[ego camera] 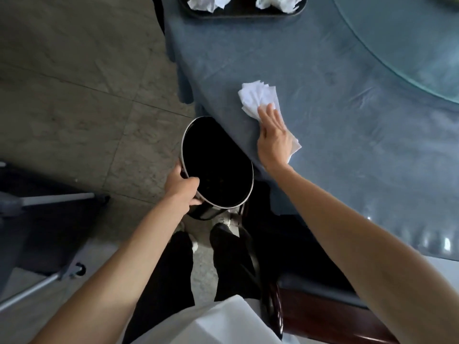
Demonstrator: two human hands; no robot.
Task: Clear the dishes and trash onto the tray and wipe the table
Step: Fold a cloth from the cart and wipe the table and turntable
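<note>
Tissue (258, 98), white and crumpled, lies on the blue cloth of the table (347, 100), close to the table's near edge. The right hand (274, 136) lies flat on top of it, fingers straight and close together, palm down, pressing the near part of the tissue against the cloth; the far part fans out beyond the fingertips, and a corner sticks out by the wrist. The left hand (183, 188) grips the rim of a black bin (218, 165) with a shiny metal ring round its mouth, the thumb over the top of the rim and the fingers curled round the outside. The bin is held tilted, off the floor, its mouth facing up toward the camera and its far rim just beside the table's edge, below the right hand. Its inside is dark, and what it holds cannot be made out. At the far edge of the table a dark tray (243, 13) holds more crumpled white paper (206, 2). A round glass turntable (409, 45) takes up the upper right of the table. On the grey stone floor (74, 83) to the left stand metal legs (57, 197) with a small wheel. A dark wooden chair (310, 316) sits at the person's right side, next to the table.
</note>
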